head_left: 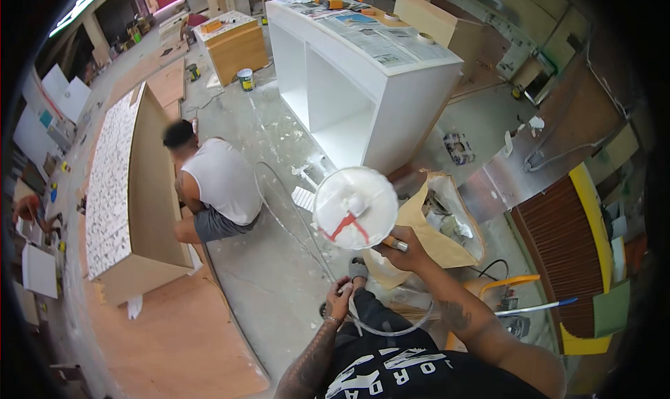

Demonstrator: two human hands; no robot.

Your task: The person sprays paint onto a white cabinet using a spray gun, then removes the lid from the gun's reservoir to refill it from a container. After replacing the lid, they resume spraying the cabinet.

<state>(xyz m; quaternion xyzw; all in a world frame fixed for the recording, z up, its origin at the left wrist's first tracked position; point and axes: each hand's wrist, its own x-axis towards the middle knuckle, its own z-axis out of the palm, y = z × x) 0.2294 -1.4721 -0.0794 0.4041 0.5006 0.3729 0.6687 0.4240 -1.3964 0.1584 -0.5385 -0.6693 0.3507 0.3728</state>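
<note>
My right hand (pixel 406 251) is closed around the handle of a paint spray gun, of which a metal end shows beside the fingers. Above it sits the gun's round white cup (pixel 335 207), its lid smeared with white paint and marked with a red streak. Lower down, my left hand (pixel 339 298) is closed on a clear hose (pixel 405 331), which loops in front of my black shirt. More of the hose trails over the floor ahead. Beyond the cup stands a large white cabinet (pixel 412 116) with open compartments and newspaper over its top.
A co-worker in a white sleeveless top (pixel 222 176) crouches at a long wooden cabinet (pixel 150 197) on the left. An open paper sack (pixel 412 224) stands close by my right arm. Further back are a paint tin (pixel 245 79) and a smaller wooden cabinet (pixel 241 54).
</note>
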